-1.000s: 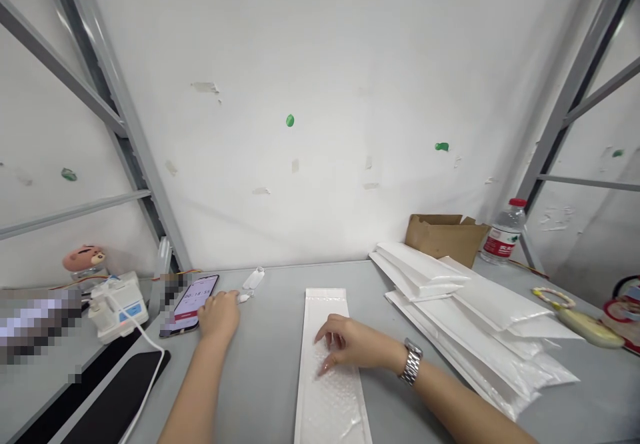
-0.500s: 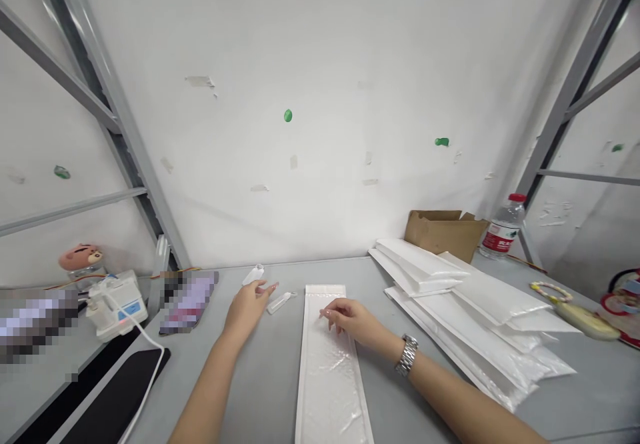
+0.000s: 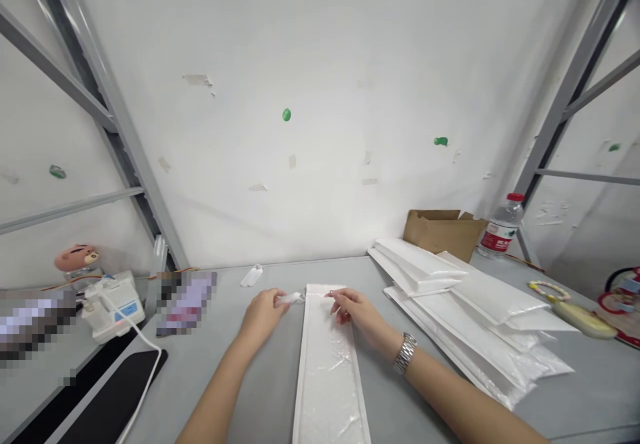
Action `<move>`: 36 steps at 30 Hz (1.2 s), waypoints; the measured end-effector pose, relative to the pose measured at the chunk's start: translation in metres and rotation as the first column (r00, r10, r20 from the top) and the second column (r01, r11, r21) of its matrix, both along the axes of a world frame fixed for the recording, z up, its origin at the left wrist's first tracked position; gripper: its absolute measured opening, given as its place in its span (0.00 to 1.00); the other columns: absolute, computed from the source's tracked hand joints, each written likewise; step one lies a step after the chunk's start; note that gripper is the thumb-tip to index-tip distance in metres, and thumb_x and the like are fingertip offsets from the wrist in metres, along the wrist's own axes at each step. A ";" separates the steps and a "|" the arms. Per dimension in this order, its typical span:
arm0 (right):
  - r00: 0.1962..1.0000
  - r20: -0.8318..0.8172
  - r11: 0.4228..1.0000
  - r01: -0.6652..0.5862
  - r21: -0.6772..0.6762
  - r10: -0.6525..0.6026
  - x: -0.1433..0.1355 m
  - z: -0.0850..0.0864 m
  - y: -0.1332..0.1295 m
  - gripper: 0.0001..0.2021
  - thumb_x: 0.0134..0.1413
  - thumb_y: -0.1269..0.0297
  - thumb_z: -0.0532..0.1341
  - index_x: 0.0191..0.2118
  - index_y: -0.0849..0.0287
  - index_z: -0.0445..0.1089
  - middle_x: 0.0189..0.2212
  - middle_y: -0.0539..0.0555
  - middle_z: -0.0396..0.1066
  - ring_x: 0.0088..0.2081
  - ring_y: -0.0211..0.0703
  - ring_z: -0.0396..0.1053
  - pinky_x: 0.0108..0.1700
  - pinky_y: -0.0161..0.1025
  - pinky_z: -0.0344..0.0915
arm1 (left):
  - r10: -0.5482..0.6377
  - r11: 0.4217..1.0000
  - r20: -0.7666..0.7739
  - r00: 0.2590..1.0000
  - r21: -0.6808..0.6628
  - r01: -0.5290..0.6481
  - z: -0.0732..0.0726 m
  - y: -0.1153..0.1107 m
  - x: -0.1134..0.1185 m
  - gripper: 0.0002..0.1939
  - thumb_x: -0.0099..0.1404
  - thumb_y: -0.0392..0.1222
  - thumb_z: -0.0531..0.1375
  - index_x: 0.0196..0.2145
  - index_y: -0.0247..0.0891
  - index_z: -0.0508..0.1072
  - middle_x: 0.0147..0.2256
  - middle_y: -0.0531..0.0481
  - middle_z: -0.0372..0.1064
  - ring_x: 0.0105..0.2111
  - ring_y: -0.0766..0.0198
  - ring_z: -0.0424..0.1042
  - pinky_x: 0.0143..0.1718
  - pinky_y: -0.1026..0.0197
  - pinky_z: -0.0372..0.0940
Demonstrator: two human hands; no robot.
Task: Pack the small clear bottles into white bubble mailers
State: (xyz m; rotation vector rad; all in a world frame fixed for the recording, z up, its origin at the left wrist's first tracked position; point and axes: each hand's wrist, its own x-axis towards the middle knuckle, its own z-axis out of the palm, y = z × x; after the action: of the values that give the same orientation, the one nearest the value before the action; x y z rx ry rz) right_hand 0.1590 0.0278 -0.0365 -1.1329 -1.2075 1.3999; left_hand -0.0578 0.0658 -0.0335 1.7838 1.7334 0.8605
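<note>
A long white bubble mailer (image 3: 327, 377) lies lengthwise before me, its flap end (image 3: 317, 289) pointing toward the wall. My left hand (image 3: 265, 314), just left of that end, pinches a small white packet (image 3: 293, 298) whose tip reaches the mailer's edge. My right hand (image 3: 353, 311), with a metal watch on the wrist, is closed at the mailer's flap end; its fingertips seem to grip the top layer near the opening. Another small white packet (image 3: 251, 275) rests on the grey table behind my left hand.
Several white mailers (image 3: 465, 311) are piled on the right, before a cardboard box (image 3: 443, 231) and a water bottle (image 3: 501, 227). A beaded bracelet (image 3: 549, 291) lies further right. On the left are a white power adapter (image 3: 113, 307), a cable and a black pad (image 3: 117, 401).
My left hand has picked up the nearer small packet from the table and moved it right to the mailer. My right hand has shifted slightly toward the flap end.
</note>
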 end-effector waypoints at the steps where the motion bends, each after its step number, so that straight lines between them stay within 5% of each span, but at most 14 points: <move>1: 1.000 -0.022 1.000 0.010 -0.014 -0.011 0.000 0.000 0.001 0.20 0.46 0.50 0.60 0.38 0.62 0.69 0.26 0.50 0.66 0.22 0.32 0.63 0.29 0.34 0.60 | -0.024 1.000 0.075 0.997 -0.012 0.025 0.003 -0.002 0.004 0.14 0.50 0.45 0.60 0.35 0.38 0.73 0.36 0.43 0.72 0.38 0.54 0.69 0.38 0.59 0.60; 5: 0.992 -0.121 0.998 0.015 -0.064 -0.023 -0.002 -0.001 0.003 0.21 0.42 0.51 0.64 0.40 0.60 0.69 0.30 0.51 0.68 0.23 0.33 0.65 0.31 0.35 0.62 | -0.096 0.994 0.234 0.967 -0.024 0.105 0.010 -0.012 0.026 0.17 0.51 0.48 0.58 0.38 0.37 0.72 0.37 0.45 0.72 0.37 0.58 0.70 0.40 0.59 0.61; 11: 0.955 -0.296 0.999 -0.001 -0.049 -0.014 -0.005 -0.003 0.003 0.16 0.39 0.51 0.66 0.24 0.63 0.70 0.24 0.50 0.67 0.22 0.32 0.63 0.31 0.34 0.60 | -0.214 0.972 0.367 0.905 -0.013 0.236 0.003 -0.028 0.054 0.21 0.49 0.50 0.59 0.39 0.35 0.71 0.34 0.45 0.71 0.35 0.58 0.70 0.39 0.57 0.62; 18: 0.968 -0.252 1.000 0.012 0.014 -0.008 -0.001 0.004 0.002 0.15 0.39 0.55 0.66 0.33 0.59 0.74 0.26 0.50 0.68 0.24 0.32 0.62 0.32 0.35 0.59 | -0.210 0.971 0.365 0.907 -0.028 0.236 0.002 -0.035 0.062 0.21 0.48 0.49 0.61 0.39 0.35 0.70 0.31 0.48 0.72 0.33 0.60 0.70 0.37 0.59 0.62; 23: 0.992 -0.082 0.992 0.105 0.066 -0.100 -0.001 0.005 0.007 0.13 0.37 0.55 0.65 0.27 0.61 0.73 0.26 0.52 0.69 0.27 0.35 0.62 0.32 0.35 0.58 | -0.242 0.968 0.192 0.951 -0.012 0.249 0.003 -0.038 0.062 0.20 0.51 0.49 0.59 0.41 0.38 0.70 0.35 0.48 0.71 0.35 0.60 0.69 0.38 0.60 0.61; 26: 0.984 -0.031 0.981 0.179 0.069 -0.177 0.003 0.001 0.013 0.14 0.39 0.53 0.63 0.26 0.61 0.71 0.29 0.53 0.70 0.31 0.39 0.64 0.35 0.36 0.59 | -0.187 0.981 -0.060 0.981 0.040 0.190 0.007 -0.042 0.058 0.21 0.53 0.55 0.57 0.40 0.37 0.69 0.37 0.46 0.69 0.38 0.58 0.67 0.38 0.59 0.60; 31: 0.933 0.325 0.983 0.110 0.148 -0.153 0.016 -0.008 0.029 0.13 0.42 0.56 0.60 0.20 0.61 0.68 0.22 0.51 0.67 0.28 0.39 0.62 0.33 0.36 0.56 | -0.103 0.995 -0.515 0.851 -0.056 0.086 0.013 -0.047 0.049 0.21 0.60 0.56 0.48 0.30 0.36 0.68 0.33 0.41 0.69 0.37 0.51 0.67 0.33 0.56 0.58; 36: 0.861 0.496 0.992 0.064 0.112 -0.112 0.018 -0.016 0.037 0.12 0.46 0.58 0.57 0.23 0.62 0.68 0.21 0.51 0.67 0.27 0.38 0.60 0.30 0.35 0.54 | -0.217 0.973 -0.505 0.836 -0.185 0.140 0.013 -0.047 0.047 0.15 0.60 0.50 0.48 0.24 0.38 0.64 0.31 0.44 0.69 0.35 0.54 0.67 0.28 0.60 0.54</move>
State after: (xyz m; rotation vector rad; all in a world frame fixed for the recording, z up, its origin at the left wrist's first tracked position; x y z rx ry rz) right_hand 0.1772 0.0649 -0.0522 -1.5245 -1.5410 0.9910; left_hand -0.0110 0.0185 -0.0201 2.1742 1.8401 0.1616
